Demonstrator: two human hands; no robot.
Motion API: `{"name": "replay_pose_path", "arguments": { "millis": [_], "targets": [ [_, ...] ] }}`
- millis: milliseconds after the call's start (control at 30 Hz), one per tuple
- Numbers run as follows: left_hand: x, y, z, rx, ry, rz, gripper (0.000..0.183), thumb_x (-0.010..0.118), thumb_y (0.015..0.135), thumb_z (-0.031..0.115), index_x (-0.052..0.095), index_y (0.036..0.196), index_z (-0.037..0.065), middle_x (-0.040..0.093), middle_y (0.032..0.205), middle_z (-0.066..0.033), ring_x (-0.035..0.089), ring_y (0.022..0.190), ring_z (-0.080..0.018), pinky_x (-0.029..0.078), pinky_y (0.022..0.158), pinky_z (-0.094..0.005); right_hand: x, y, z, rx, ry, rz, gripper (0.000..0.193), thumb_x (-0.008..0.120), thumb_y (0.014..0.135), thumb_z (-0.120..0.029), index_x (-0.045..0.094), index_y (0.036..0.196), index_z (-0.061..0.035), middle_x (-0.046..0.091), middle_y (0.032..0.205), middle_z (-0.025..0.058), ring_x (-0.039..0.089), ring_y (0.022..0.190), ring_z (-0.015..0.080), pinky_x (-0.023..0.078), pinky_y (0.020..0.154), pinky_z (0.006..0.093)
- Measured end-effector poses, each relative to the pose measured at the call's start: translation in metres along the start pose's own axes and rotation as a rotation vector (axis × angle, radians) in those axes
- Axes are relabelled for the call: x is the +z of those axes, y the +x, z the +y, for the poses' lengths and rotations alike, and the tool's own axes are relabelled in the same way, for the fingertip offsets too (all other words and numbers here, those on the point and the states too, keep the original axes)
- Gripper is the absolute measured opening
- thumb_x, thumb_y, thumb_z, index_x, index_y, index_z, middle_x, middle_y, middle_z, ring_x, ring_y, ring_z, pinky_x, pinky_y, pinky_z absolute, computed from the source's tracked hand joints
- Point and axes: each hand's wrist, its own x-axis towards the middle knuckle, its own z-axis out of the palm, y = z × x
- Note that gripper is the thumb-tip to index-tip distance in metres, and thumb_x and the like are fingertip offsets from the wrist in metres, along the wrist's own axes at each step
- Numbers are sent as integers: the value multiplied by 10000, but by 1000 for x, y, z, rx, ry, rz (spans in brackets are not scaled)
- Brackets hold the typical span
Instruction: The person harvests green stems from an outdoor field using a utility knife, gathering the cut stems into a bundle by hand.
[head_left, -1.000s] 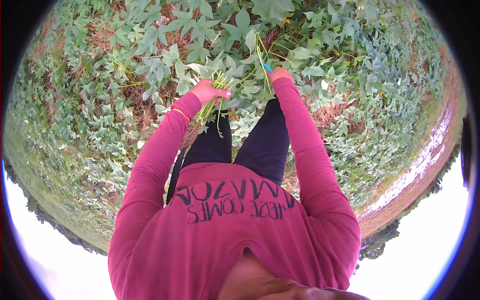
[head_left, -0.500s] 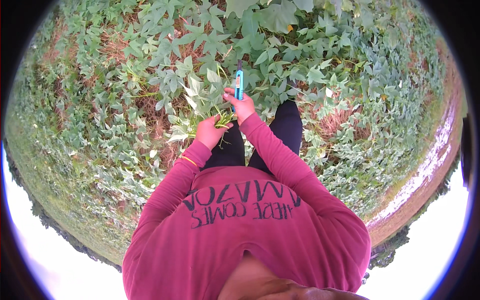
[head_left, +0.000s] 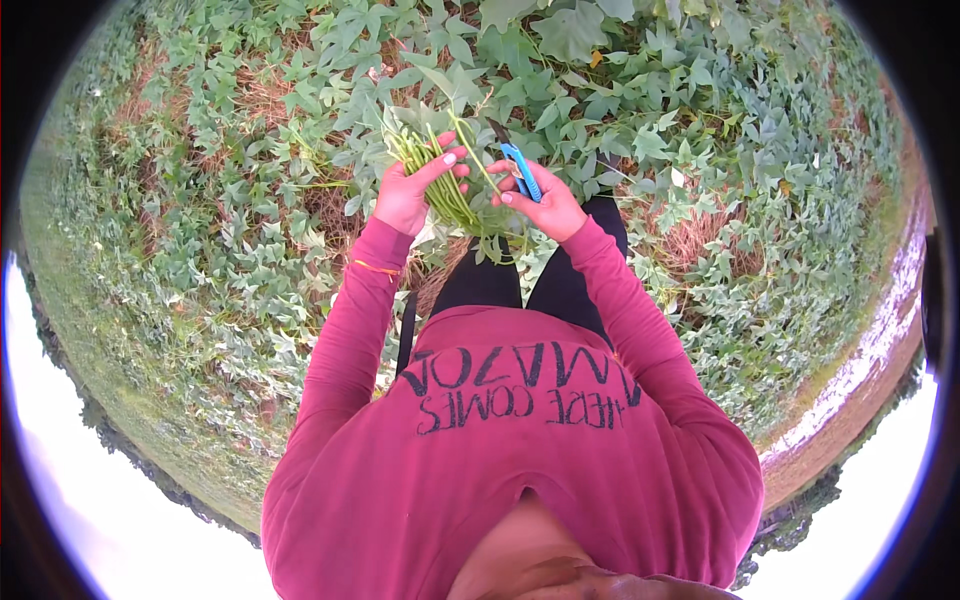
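Observation:
My left hand (head_left: 406,196) is closed round a bunch of green leafy stems (head_left: 446,192), its thumb laid across them. The stems' bare ends point up and leaves hang at the lower end. In my right hand (head_left: 556,208) is a blue utility knife (head_left: 521,172) with its dark blade out, pointing up and slightly left. The thumb and fingertips of that same hand also pinch a single green vine stem (head_left: 473,150), which slants up beside the bunch with a leaf near its top. The two hands are close together but apart.
Low leafy vines (head_left: 250,210) cover the ground all round. Patches of dry brown grass (head_left: 690,238) show between them. My dark-trousered legs (head_left: 480,280) stand just below my hands. A bare dirt strip (head_left: 850,375) curves along the right side.
The bunch has turned from leaves up to bare stem ends up, and my left hand has risen. My right hand moved right, tilting the knife left, and a single stem now shows in its fingers.

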Motion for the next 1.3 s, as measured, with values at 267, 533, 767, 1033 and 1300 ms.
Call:
{"name": "replay_pose_path", "arguments": {
  "millis": [267,533,767,1033,1300],
  "targets": [
    [34,-40,28,109,65,-181,412,595,953,77,512,1355,46,651,1180,-119,664,1002,-228,613,796,-405,31,-40,-80,-470,-1189,292,546,637,676,31,661,1184,-167,599,903,28,552,897,281,423,856,410],
    [100,-42,27,219,151,-386,458,598,950,65,459,1381,-9,628,1206,-151,662,1019,-274,573,870,-401,37,-129,-93,-580,-1240,781,554,649,662,8,674,1179,-192,584,972,42,609,902,267,507,729,377],
    [178,-72,-27,-14,430,-524,499,599,947,79,434,1417,55,600,1214,-123,614,1095,-250,562,900,-466,48,-187,-9,-641,-262,1060,199,639,848,-33,660,1046,-24,632,929,119,627,869,301,502,766,377],
    [251,-153,-176,-327,828,-967,468,601,943,50,455,1386,20,648,1056,-115,660,963,-236,607,789,-416,92,-340,91,-588,223,1289,288,630,831,-30,695,1108,-71,675,919,40,612,849,123,502,802,300],
    [248,-277,-328,-851,1121,-1339,432,560,996,178,447,1403,92,626,939,-12,640,893,-170,582,844,-491,217,-458,192,-831,435,1722,240,623,897,-53,697,1124,-75,692,963,28,630,895,124,504,845,293]
  ]
}}
